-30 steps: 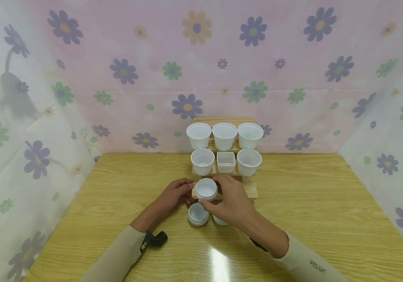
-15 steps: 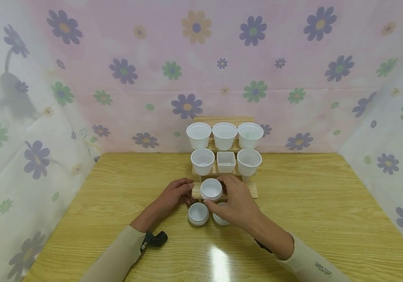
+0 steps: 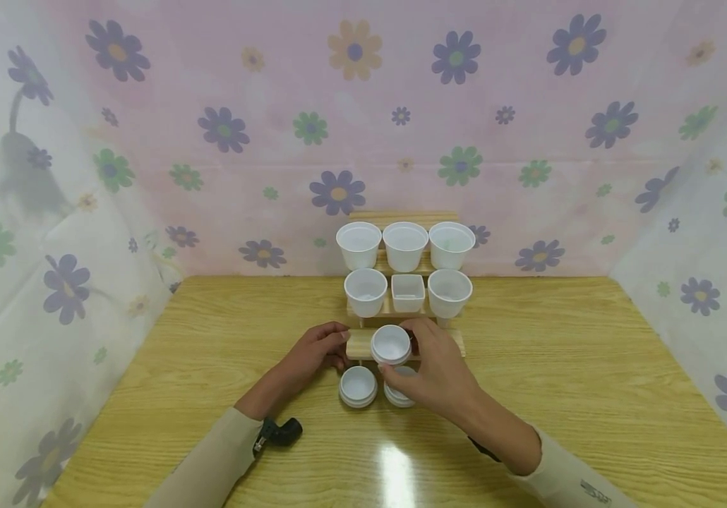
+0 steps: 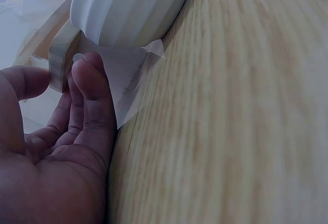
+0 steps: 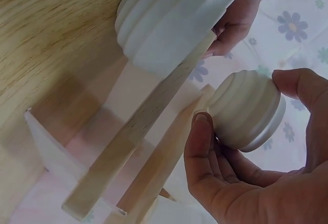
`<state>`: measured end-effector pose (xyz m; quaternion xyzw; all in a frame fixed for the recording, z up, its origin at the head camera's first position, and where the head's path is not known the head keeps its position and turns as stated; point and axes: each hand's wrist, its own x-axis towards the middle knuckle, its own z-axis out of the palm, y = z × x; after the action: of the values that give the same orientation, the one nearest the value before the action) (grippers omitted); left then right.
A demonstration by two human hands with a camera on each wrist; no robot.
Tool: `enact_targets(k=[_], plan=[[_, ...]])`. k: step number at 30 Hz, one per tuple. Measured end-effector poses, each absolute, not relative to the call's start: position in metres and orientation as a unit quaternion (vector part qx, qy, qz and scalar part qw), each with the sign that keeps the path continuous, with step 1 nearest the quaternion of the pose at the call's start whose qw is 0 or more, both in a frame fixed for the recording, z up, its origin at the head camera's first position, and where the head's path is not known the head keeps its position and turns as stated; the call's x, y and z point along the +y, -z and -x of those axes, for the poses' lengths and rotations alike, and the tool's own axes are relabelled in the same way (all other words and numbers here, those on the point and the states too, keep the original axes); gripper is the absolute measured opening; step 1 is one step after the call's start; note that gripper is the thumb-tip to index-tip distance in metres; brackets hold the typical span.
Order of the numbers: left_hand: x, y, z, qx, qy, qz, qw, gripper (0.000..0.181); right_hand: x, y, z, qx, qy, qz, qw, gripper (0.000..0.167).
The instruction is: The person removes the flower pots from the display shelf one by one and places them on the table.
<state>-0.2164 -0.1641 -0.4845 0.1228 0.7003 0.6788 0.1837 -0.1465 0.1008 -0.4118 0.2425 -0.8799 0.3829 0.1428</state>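
My right hand holds a small white ribbed pot by its sides, over the lowest board of a tiered wooden stand. In the right wrist view, thumb and fingers grip the pot from opposite sides, above the boards. My left hand grips the left end of that lowest board; the left wrist view has the thumb and fingers about the board's end. Two similar pots stand on the table before the stand: one at left, the other partly hidden by my right hand.
Three round white pots fill the top tier. Below them, a square white pot stands between two round ones. The wooden table ends at a flowered cloth. A dark strap device is on my left wrist.
My right hand has carried the small pot to the right along the lowest board. The left hand stays at the board's left end, and the other pots have not moved.
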Motion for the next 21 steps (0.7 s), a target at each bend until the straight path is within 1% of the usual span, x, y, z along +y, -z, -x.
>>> enact_targets(k=[4,10,17,21], plan=[[-0.164,0.485,0.216,0.701,-0.677,-0.123,0.185,0.034,0.106,0.413,0.145,-0.875,-0.386,-0.251,0.152,0.054],[-0.164,0.484,0.216,0.700,-0.679,-0.118,0.188,0.034,0.114,0.412,0.141,-0.878,-0.386,-0.247,0.142,0.053],[-0.165,0.485,0.216,0.701,-0.678,-0.113,0.190,0.035,0.122,0.411,0.135,-0.887,-0.359,-0.240,0.161,0.056],[-0.165,0.484,0.216,0.701,-0.678,-0.114,0.188,0.035,0.127,0.412,0.133,-0.891,-0.351,-0.237,0.164,0.059]])
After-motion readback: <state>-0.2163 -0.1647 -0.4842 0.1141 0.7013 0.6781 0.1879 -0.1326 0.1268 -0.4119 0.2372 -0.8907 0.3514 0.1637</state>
